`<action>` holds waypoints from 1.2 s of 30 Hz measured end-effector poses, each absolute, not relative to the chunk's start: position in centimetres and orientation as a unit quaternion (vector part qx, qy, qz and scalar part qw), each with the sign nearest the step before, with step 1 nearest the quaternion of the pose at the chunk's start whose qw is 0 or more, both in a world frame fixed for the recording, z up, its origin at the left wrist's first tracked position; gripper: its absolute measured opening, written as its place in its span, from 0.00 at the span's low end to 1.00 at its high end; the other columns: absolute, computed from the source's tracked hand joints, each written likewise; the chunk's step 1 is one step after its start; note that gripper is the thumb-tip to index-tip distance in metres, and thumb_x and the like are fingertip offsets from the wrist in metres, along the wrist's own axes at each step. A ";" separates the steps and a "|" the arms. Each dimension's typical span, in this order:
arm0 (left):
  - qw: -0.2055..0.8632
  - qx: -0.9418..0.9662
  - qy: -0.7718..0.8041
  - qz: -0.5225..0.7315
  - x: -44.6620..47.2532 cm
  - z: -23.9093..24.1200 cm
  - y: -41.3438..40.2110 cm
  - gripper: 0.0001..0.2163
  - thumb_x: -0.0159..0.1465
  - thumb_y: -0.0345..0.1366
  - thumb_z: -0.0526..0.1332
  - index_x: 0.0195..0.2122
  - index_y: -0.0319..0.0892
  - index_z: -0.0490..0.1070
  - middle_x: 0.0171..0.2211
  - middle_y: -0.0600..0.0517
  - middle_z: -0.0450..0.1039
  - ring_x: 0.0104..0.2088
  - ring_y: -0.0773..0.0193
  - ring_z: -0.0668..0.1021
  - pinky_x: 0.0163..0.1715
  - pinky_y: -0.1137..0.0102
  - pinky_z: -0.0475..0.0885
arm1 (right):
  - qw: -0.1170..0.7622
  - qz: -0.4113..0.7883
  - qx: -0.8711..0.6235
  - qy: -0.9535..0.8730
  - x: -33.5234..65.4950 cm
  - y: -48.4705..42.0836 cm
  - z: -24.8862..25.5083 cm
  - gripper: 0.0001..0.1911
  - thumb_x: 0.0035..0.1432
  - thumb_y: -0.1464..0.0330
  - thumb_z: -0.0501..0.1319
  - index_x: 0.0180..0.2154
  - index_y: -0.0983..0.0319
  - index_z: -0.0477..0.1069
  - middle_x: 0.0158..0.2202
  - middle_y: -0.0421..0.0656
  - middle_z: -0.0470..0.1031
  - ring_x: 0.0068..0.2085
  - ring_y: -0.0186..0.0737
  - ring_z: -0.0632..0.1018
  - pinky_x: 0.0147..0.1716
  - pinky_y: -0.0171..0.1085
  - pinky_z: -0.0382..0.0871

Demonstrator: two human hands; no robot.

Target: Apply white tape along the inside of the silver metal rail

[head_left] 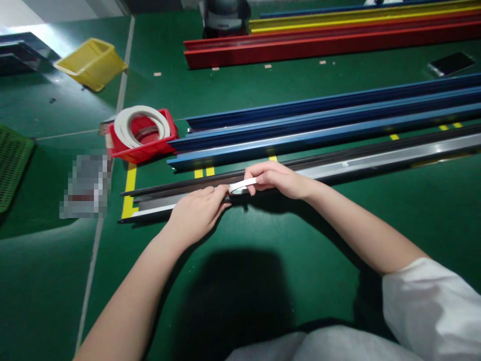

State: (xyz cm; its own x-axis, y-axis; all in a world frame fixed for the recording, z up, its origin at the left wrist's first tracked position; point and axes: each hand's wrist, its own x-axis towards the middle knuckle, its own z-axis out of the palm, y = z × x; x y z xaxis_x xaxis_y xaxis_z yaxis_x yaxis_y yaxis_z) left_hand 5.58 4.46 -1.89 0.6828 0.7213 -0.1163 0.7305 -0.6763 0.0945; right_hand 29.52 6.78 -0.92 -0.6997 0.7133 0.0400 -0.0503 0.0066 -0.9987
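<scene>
Between my two hands is a small roll of white tape, held just above a long black and silver metal profile. The fingers of my left hand are closed at the roll's left edge. My right hand pinches a short white strip that leads off the roll to the right. Part of the profile is hidden behind both hands.
A red bin with large white tape rolls stands at the left. Blue profiles lie beyond, then red and yellow ones. A yellow bin, green basket and phone lie around.
</scene>
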 end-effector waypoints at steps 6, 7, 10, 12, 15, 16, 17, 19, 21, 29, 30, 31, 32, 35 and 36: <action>0.056 0.916 0.396 -0.031 5.4 -2.1 4.5 0.13 0.70 0.44 0.46 0.48 0.41 0.59 0.41 0.46 0.74 0.40 0.54 0.78 0.36 0.65 0.69 | 0.282 0.667 -0.233 -0.649 29.8 6.8 -0.8 0.12 0.62 0.66 0.57 0.33 0.68 0.73 0.22 0.36 0.63 0.24 0.27 0.62 0.25 0.30 0.52; 0.053 0.917 0.395 -0.030 5.4 -2.1 4.5 0.13 0.70 0.44 0.46 0.48 0.41 0.59 0.41 0.46 0.74 0.41 0.54 0.78 0.36 0.65 0.69 | 0.289 0.662 -0.238 -0.649 29.8 6.8 -0.8 0.11 0.61 0.66 0.58 0.30 0.68 0.71 0.21 0.35 0.61 0.23 0.26 0.61 0.25 0.30 0.51; 0.048 0.917 0.393 -0.035 5.4 -2.1 4.5 0.14 0.70 0.44 0.45 0.48 0.41 0.60 0.41 0.45 0.74 0.41 0.54 0.78 0.37 0.65 0.69 | 0.305 0.647 -0.260 -0.649 29.6 6.8 -1.0 0.15 0.59 0.67 0.61 0.23 0.66 0.63 0.21 0.34 0.58 0.23 0.25 0.58 0.24 0.30 0.48; 0.053 0.916 0.395 -0.037 5.5 -2.1 4.5 0.15 0.70 0.44 0.45 0.49 0.41 0.60 0.42 0.45 0.74 0.41 0.54 0.77 0.38 0.65 0.70 | 0.308 0.650 -0.271 -0.640 29.5 6.8 -1.0 0.16 0.59 0.66 0.60 0.23 0.66 0.60 0.21 0.35 0.56 0.24 0.26 0.56 0.24 0.30 0.47; 0.069 0.912 0.402 -0.036 5.7 -2.0 4.5 0.17 0.70 0.45 0.45 0.52 0.40 0.60 0.43 0.44 0.74 0.43 0.54 0.77 0.39 0.65 0.70 | 0.313 0.698 -0.260 -0.589 29.5 6.8 -1.0 0.13 0.60 0.67 0.55 0.24 0.65 0.61 0.22 0.36 0.56 0.25 0.28 0.56 0.25 0.31 0.48; 0.073 0.911 0.405 -0.036 5.7 -1.9 4.5 0.17 0.70 0.45 0.44 0.52 0.40 0.61 0.43 0.44 0.74 0.44 0.53 0.77 0.39 0.64 0.70 | 0.312 0.719 -0.250 -0.569 29.6 6.9 -0.9 0.12 0.60 0.67 0.53 0.25 0.65 0.62 0.22 0.36 0.55 0.25 0.29 0.56 0.25 0.31 0.49; 0.074 0.910 0.407 -0.037 5.7 -1.9 4.5 0.18 0.70 0.46 0.44 0.52 0.40 0.61 0.44 0.44 0.74 0.44 0.53 0.77 0.39 0.64 0.70 | 0.311 0.735 -0.242 -0.553 29.6 6.9 -0.9 0.11 0.60 0.67 0.52 0.26 0.65 0.64 0.22 0.36 0.55 0.25 0.29 0.56 0.26 0.31 0.49; 0.075 0.908 0.410 -0.037 5.7 -1.9 4.5 0.18 0.70 0.46 0.44 0.52 0.40 0.62 0.44 0.44 0.74 0.44 0.53 0.77 0.39 0.64 0.70 | 0.305 0.742 -0.237 -0.547 29.8 6.9 -0.9 0.12 0.60 0.66 0.53 0.29 0.66 0.67 0.23 0.36 0.56 0.24 0.29 0.56 0.25 0.31 0.50; 0.071 0.908 0.412 -0.039 5.7 -1.8 4.5 0.18 0.70 0.46 0.45 0.51 0.39 0.62 0.44 0.44 0.74 0.44 0.53 0.77 0.40 0.64 0.70 | 0.299 0.726 -0.239 -0.572 29.9 7.0 -0.9 0.14 0.62 0.64 0.55 0.33 0.68 0.71 0.23 0.37 0.58 0.25 0.28 0.58 0.25 0.31 0.49; 0.055 0.910 0.410 -0.034 5.7 -1.6 4.4 0.17 0.70 0.44 0.46 0.52 0.41 0.64 0.41 0.46 0.74 0.40 0.56 0.77 0.37 0.66 0.69 | 0.338 0.713 -0.286 -0.544 29.6 6.7 -1.1 0.18 0.60 0.61 0.60 0.24 0.67 0.65 0.23 0.37 0.64 0.26 0.27 0.63 0.28 0.29 0.55; 0.054 0.911 0.408 -0.033 5.7 -1.5 4.4 0.17 0.70 0.44 0.46 0.51 0.42 0.65 0.40 0.47 0.74 0.39 0.57 0.77 0.36 0.66 0.68 | 0.350 0.708 -0.290 -0.540 29.6 6.7 -1.0 0.19 0.60 0.61 0.60 0.22 0.66 0.63 0.22 0.37 0.63 0.26 0.28 0.63 0.29 0.29 0.56; 0.056 0.912 0.406 -0.031 5.8 -1.4 4.4 0.16 0.69 0.44 0.47 0.50 0.44 0.67 0.39 0.48 0.74 0.38 0.57 0.76 0.35 0.66 0.68 | 0.358 0.705 -0.295 -0.537 29.5 6.6 -0.9 0.19 0.60 0.61 0.59 0.22 0.66 0.61 0.22 0.36 0.62 0.25 0.27 0.63 0.28 0.29 0.55; 0.061 0.913 0.403 -0.027 5.9 -1.3 4.4 0.15 0.69 0.44 0.48 0.49 0.45 0.68 0.38 0.49 0.74 0.38 0.58 0.76 0.35 0.67 0.68 | 0.361 0.702 -0.300 -0.535 29.6 6.6 -0.8 0.19 0.60 0.62 0.59 0.21 0.65 0.60 0.21 0.36 0.61 0.25 0.27 0.62 0.28 0.29 0.55; 0.079 0.916 0.393 -0.007 6.6 -0.9 4.2 0.13 0.69 0.41 0.49 0.46 0.46 0.71 0.37 0.50 0.74 0.39 0.59 0.74 0.37 0.66 0.67 | 0.346 0.700 -0.309 -0.543 30.1 6.6 -0.5 0.20 0.60 0.61 0.58 0.21 0.65 0.60 0.20 0.36 0.60 0.24 0.27 0.60 0.27 0.30 0.53; 0.074 0.916 0.395 0.001 6.8 -0.8 4.0 0.13 0.69 0.41 0.50 0.45 0.46 0.71 0.38 0.50 0.74 0.39 0.59 0.73 0.38 0.65 0.67 | 0.336 0.698 -0.309 -0.552 30.4 6.6 -0.5 0.19 0.60 0.61 0.58 0.21 0.65 0.61 0.20 0.36 0.60 0.24 0.27 0.60 0.27 0.30 0.52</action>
State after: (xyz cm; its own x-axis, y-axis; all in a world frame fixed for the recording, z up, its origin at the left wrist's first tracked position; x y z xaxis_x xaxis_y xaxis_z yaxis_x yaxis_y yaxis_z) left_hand 6.85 4.01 -0.83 0.6883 0.7232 -0.0560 0.7229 -0.6774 0.1362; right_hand 30.37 6.62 -0.48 -0.5837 0.8098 -0.0595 -0.1276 -0.1639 -0.9782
